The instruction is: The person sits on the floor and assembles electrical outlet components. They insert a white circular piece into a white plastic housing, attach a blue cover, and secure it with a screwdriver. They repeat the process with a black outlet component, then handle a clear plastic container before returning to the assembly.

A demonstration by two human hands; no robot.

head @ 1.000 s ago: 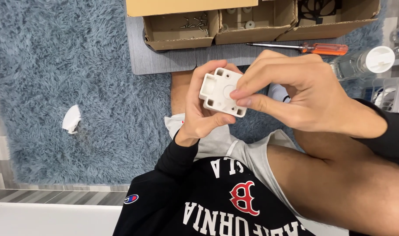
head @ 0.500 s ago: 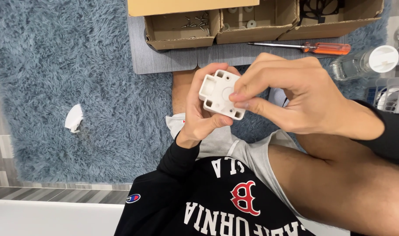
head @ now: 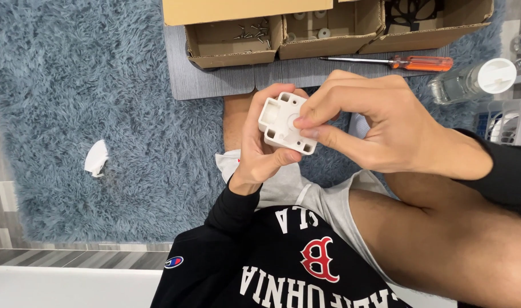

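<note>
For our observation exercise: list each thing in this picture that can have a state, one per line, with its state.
White plastic block: held up in both hands.
Left hand: cupped behind the block.
Right hand: fingers pinching its front.
Screwdriver: lying flat, untouched.
Cardboard tray: open, screws inside.
Clear bottle: capped, on its side.

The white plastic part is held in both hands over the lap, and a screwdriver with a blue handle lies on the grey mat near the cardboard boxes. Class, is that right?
Not quite. The screwdriver has an orange handle, not blue, as the head view shows. The rest stands: the left hand and right hand hold the white plastic part over the lap, and the screwdriver lies on the grey mat near the cardboard boxes.
</note>
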